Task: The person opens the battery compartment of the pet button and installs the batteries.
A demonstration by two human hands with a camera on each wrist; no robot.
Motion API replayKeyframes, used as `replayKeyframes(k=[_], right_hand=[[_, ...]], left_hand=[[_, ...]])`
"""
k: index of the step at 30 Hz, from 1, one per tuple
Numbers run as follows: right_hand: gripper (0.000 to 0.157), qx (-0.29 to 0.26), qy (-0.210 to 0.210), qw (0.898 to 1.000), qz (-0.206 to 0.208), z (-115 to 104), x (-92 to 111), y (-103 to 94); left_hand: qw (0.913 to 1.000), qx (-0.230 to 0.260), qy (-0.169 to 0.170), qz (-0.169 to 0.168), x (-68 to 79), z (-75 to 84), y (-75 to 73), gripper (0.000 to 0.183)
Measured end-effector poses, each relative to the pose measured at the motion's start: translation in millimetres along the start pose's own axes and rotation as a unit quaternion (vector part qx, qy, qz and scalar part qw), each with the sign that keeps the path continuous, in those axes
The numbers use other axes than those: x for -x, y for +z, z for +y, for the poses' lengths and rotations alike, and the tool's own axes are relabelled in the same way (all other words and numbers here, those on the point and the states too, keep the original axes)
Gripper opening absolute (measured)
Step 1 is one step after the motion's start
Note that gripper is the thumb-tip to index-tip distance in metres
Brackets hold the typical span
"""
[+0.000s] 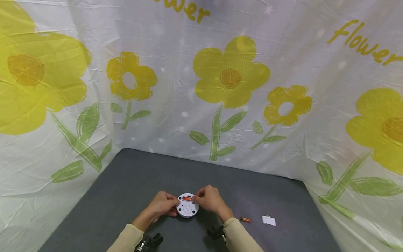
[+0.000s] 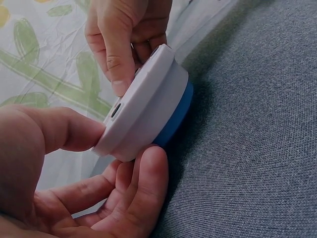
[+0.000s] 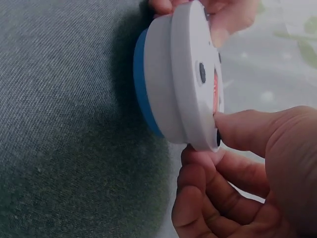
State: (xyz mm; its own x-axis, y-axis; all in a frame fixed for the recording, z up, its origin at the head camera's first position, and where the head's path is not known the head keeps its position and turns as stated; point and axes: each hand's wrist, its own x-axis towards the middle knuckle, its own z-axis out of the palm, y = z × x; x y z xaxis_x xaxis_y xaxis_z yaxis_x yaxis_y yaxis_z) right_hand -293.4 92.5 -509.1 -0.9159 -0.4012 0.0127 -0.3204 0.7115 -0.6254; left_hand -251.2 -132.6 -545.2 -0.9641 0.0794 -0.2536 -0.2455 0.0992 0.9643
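Observation:
A round white battery-powered device [image 1: 188,210] lies with its back face up, showing dark feet and a patch of small holes. Its side has a blue band [image 3: 140,84] on the table side. One orange-red battery [image 1: 187,198] is in its open compartment. My left hand [image 1: 162,204] grips the device's left edge, thumb on the back face and fingers beneath the rim. From the right, my right hand [image 1: 211,200] holds the opposite rim, its thumb [image 3: 247,128] pressing at the compartment's end and its fingers curled under the edge. That thumb hides the battery's right end.
Right of my right forearm, a second orange-red battery [image 1: 245,219] lies on the dark grey tabletop [image 1: 252,196]. Farther right is a small white battery cover [image 1: 269,220]. A flower-printed curtain [image 1: 176,122] hangs behind the table and along its sides.

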Motion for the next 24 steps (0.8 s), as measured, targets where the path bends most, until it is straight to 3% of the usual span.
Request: replayKeyframes(k=[9,17,24], right_hand=[[0.018,0.014,0.003,1.000,0.002,-2,1,1.3],[0.019,0.018,-0.025,1.000,-0.007,0,-1,-0.3],[0.020,0.031,-0.030,0.999,-0.017,3,-2,-10.8]], left_hand=[[0.9999,-0.012,-0.009,0.008,-3.0,-2.3,0.0,0.023],[0.9998,-0.011,-0.009,0.012,-3.6,-2.4,0.5,0.022],[0.9999,-0.007,-0.003,0.007,-3.0,-3.6,0.4,0.022]])
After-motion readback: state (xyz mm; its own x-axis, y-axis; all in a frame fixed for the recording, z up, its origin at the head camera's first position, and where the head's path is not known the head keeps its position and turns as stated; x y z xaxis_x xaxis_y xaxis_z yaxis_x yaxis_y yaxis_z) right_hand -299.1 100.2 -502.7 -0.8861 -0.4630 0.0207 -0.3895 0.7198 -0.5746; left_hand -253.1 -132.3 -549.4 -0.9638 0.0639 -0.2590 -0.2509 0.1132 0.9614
